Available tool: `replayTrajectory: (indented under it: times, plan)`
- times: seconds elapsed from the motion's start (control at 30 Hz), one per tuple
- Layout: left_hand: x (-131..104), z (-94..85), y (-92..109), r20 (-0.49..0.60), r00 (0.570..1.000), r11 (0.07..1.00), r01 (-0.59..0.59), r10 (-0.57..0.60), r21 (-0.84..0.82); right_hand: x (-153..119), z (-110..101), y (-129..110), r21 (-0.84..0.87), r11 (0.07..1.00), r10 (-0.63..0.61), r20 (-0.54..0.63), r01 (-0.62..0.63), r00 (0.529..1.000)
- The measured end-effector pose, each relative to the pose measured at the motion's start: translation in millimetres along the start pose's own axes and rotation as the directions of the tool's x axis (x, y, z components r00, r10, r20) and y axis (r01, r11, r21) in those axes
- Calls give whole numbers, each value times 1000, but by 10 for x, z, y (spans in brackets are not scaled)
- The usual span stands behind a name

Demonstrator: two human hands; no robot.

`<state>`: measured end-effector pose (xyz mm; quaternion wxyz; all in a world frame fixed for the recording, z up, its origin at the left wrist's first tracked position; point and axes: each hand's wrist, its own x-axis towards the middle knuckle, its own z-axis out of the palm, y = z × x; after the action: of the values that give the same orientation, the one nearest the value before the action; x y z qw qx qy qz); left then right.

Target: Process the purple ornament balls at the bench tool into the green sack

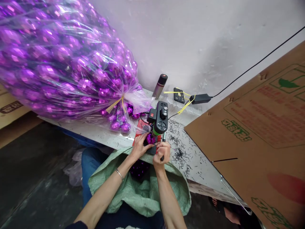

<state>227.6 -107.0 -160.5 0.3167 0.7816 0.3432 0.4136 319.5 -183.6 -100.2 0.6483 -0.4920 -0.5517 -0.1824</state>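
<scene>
My left hand (140, 147) pinches a shiny purple faceted ball (150, 138) under the head of a small black bench machine (161, 118). The machine has a green collar, knobs and a red switch, and stands on a red base (142, 124). Fingers of my right hand (162, 153) are wrapped round its lever (164, 136), a metal rod with a black grip. Below my wrists, a green woven sack (140, 198) gapes across my lap, with more dark purple balls (139, 169) inside.
A big clear bag of purple balls (66, 63) leans at the left. Black bits (179, 149) litter the white table (111, 140). Behind the machine are a spray can (160, 86), a black adapter (201, 98) and a small black device (178, 95). A cardboard box (257, 127) fills the right.
</scene>
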Motion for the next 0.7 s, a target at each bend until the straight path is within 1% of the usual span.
replayTrajectory:
  times: [0.07, 0.13, 0.2, 0.27, 0.33, 0.37, 0.4, 0.47, 0.5, 0.53, 0.57, 0.6, 0.63, 0.7]
  plan:
    - [12, 10, -17, -3, 1000, 1000, -9, 9, 0, -2, -12, -12, -2, 1000, -11, 12, 11, 1000]
    - [39, 24, -34, -5, 1000, 1000, -17, 17, -3, 65, -32, -64, -6, 1000, 2, 12, -2, 1000]
    - [58, 34, -46, -3, 1000, 1000, -29, 29, -10, 216, -58, -157, -7, 998, 58, 7, -58, 998]
    - [22, 28, -46, -1, 999, 999, -47, 47, -20, 422, -84, -272, -6, 987, 159, 9, -159, 987]
    - [-106, -4, -36, 0, 998, 998, -64, 64, -16, 609, -104, -372, -16, 969, 247, 24, -246, 969]
    - [-201, -33, -30, 6, 997, 997, -75, 75, -2, 673, -111, -406, -19, 964, 264, 31, -263, 964]
    - [-306, -71, -24, 18, 996, 995, -93, 92, 21, 709, -116, -427, -20, 965, 264, 38, -263, 964]
    - [-482, -175, -21, 47, 989, 986, -142, 139, 83, 700, -120, -431, -15, 974, 225, 46, -225, 973]
    - [-518, -237, -24, 56, 986, 980, -163, 158, 117, 666, -120, -419, -15, 980, 199, 49, -198, 979]
    - [-501, -304, -32, 53, 984, 973, -174, 168, 151, 621, -120, -402, -22, 985, 175, 52, -174, 983]
    - [-421, -372, -46, 35, 985, 967, -170, 167, 188, 575, -120, -383, -32, 987, 157, 54, -155, 986]
    - [-280, -438, -64, 8, 988, 961, -153, 156, 230, 534, -121, -367, -43, 989, 146, 53, -144, 988]
    - [-86, -497, -86, -28, 990, 953, -124, 137, 278, 503, -122, -354, -50, 990, 138, 54, -135, 989]
    - [401, -583, -141, -84, 992, 922, -51, 90, 383, 477, -126, -343, -55, 991, 127, 57, -124, 990]
